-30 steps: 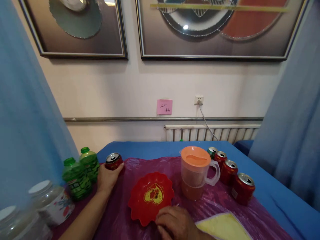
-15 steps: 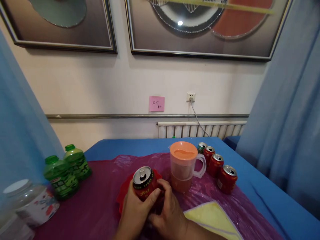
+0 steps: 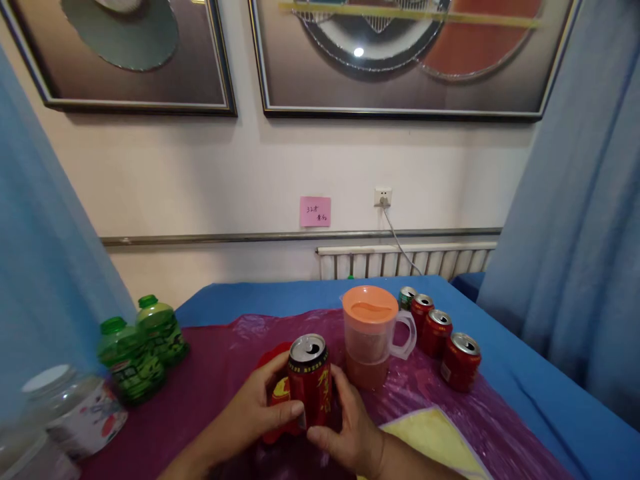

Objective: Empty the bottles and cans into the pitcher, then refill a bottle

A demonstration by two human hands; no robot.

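A red drink can [image 3: 311,390] with a black band stands upright between my two hands, its silver top showing a dark, opened mouth. My left hand [image 3: 263,403] is closed on its left side, thumb across the front. From the right, my right hand [image 3: 356,427] wraps the can, with its thumb low on the front. Behind the can and my left fingers, a red scalloped dish [image 3: 273,352] is partly hidden. A yellow patch shows between my left fingers and thumb; what it belongs to is unclear. Just right of the can stands a clear pitcher [image 3: 367,343] with an orange lid.
Several opened cans [image 3: 461,367] line the right side. Two green bottles [image 3: 131,360] and a white-lidded jar [image 3: 75,410] stand at left. A folded yellow cloth [image 3: 430,440] lies front right on purple plastic sheeting [image 3: 210,373], over a blue table cover [image 3: 530,393].
The can has moved right and stands more upright. It has turned, so its opening and yellow lettering face differently. My hands have shifted their hold around it.
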